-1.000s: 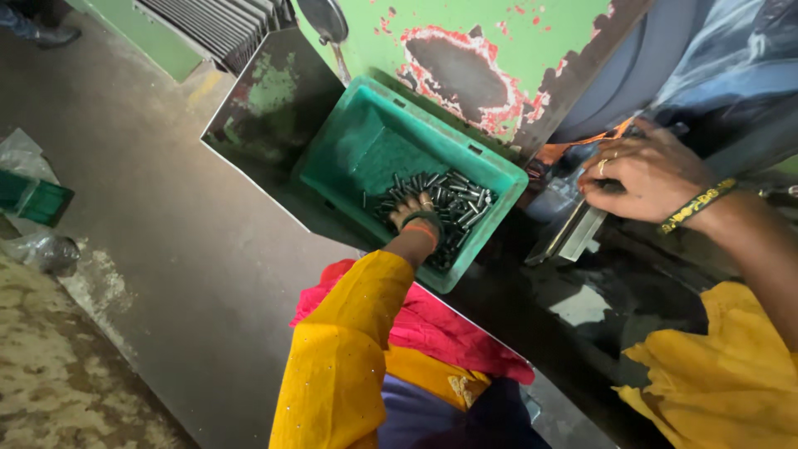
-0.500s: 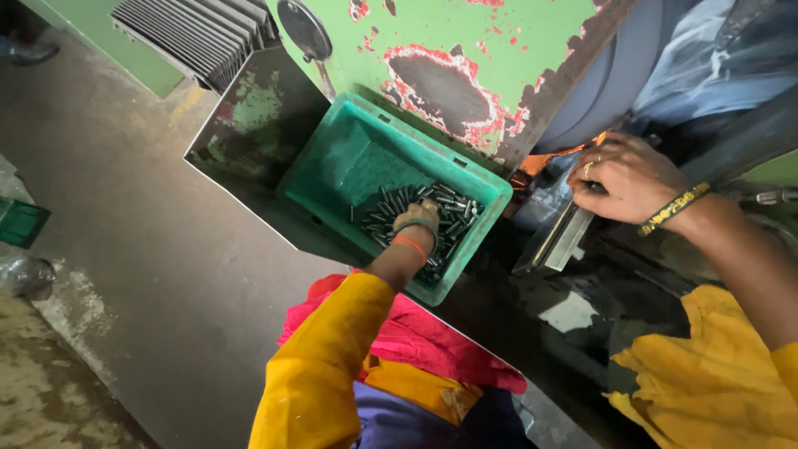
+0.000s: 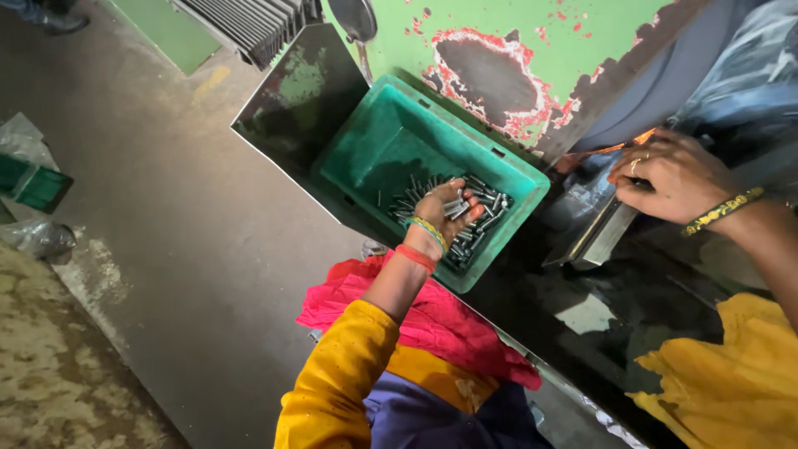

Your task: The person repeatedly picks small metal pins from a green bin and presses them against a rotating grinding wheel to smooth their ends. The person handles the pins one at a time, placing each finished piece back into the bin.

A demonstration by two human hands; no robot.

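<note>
A left hand (image 3: 445, 209) lifts a clutch of small metal pins (image 3: 455, 208), fingers curled round them, above a green plastic crate (image 3: 374, 141) whose near right corner holds a heap of the same pins. The crate sits on a dark, oily metal tray (image 3: 287, 100) against a green machine panel (image 3: 532, 50) — its paint flaked to red primer and bare steel. At right, the right hand (image 3: 673, 176) rests, fingers bent, on a metal block (image 3: 594, 233). A stained concrete floor (image 3: 141, 249) spreads left, with a small green box (image 3: 33, 185) at its edge.
</note>
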